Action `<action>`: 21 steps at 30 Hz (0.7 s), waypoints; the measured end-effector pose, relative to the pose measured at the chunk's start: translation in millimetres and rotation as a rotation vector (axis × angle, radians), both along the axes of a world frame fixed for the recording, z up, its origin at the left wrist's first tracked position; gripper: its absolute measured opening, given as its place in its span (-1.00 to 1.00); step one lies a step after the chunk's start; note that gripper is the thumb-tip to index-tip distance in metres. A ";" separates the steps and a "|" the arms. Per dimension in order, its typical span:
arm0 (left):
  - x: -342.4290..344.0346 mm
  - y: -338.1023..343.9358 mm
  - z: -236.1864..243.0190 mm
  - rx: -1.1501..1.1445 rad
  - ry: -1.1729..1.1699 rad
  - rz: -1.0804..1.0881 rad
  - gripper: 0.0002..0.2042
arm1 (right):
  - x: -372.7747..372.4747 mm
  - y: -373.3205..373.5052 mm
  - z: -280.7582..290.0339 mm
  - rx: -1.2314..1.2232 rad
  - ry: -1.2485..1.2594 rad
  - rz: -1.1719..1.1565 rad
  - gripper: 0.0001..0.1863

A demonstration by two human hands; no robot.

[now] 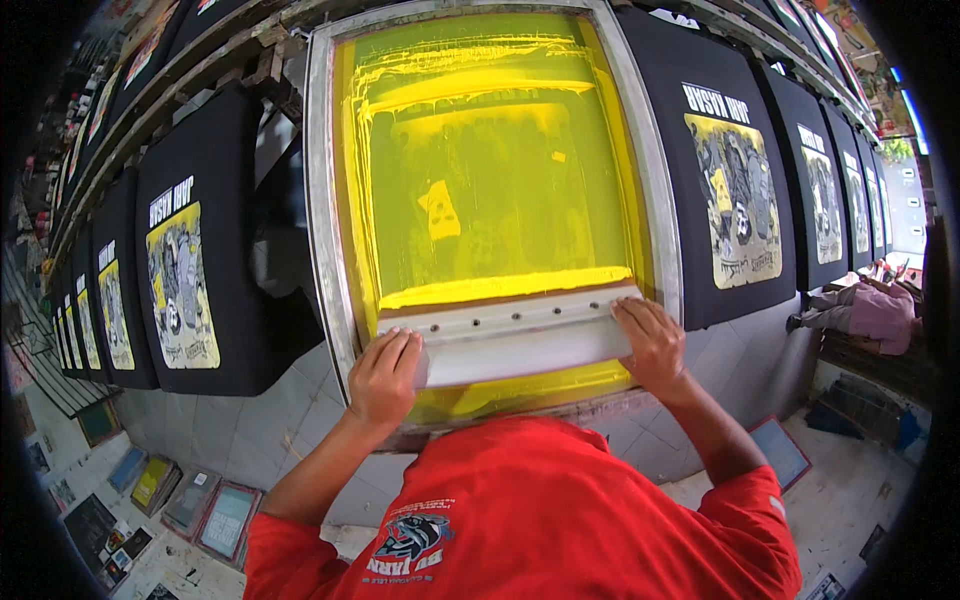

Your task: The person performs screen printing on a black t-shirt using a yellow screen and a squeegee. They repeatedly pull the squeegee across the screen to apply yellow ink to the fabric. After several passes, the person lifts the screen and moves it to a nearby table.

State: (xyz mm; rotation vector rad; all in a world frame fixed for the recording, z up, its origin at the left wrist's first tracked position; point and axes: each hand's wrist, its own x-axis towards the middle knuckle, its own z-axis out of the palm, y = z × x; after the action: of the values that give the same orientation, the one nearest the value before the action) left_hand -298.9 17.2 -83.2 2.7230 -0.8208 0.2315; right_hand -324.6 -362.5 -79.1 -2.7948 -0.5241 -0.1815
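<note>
1. Yellow ink [505,287] lies in a thick band across the mesh [500,210] of one framed screen [321,150], along the far edge of one pale squeegee [520,352].
2. The squeegee spans the screen's near end, in front of the red-shirted person.
3. Both hands share the grip: the left hand [385,378] is closed over one end, the right hand [652,342] over the other; how the thumbs sit is hidden.
4. An ink stroke seems to be the step in hand; its direction cannot be told. The next move probably calls for level, even pressure from both hands.
5. Counted: five dark bolt heads [516,317] show on the squeegee; at least four printed black shirts stand in the left row [180,285], and at least four in the right row [738,195].
</note>
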 end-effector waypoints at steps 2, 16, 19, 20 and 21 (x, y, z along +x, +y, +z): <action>34.2 -2.8 -1.8 0.014 -0.015 -0.006 -0.73 | 33.8 -4.8 -2.5 0.021 0.029 -0.003 -0.36; 340.9 -15.2 43.2 0.168 0.185 0.044 -0.71 | 346.2 -28.7 32.1 -0.181 0.135 -0.007 -0.56; 357.5 -17.3 76.6 0.084 0.214 -0.066 -0.73 | 365.9 -36.7 51.2 -0.138 0.140 0.043 -0.64; 354.5 -16.5 85.2 0.062 0.196 -0.058 -0.74 | 362.4 -39.6 56.1 -0.128 0.073 0.030 -0.66; 346.4 -13.5 89.9 0.037 0.189 -0.042 -0.74 | 355.6 -35.9 64.5 -0.120 0.016 0.027 -0.68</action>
State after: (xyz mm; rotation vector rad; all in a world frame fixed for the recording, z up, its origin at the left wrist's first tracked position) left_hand 47.6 3.7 6.7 2.7067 -0.8347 -0.0496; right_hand 30.9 -398.4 -14.6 -2.9009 -0.5875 -0.1262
